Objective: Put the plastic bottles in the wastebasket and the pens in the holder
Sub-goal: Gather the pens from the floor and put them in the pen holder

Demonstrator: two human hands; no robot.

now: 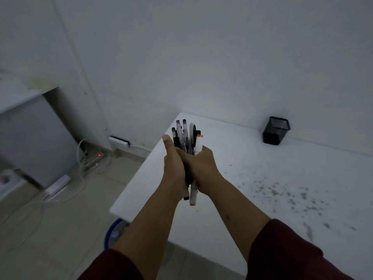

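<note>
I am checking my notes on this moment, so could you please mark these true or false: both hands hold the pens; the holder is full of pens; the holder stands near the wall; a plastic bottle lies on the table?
1. Both the left hand and the right hand hold the bundle of pens. True.
2. The holder is full of pens. False: no pens stick out of it.
3. The holder stands on the table near the wall. True.
4. A plastic bottle lies on the table. False: none is visible there.
</note>
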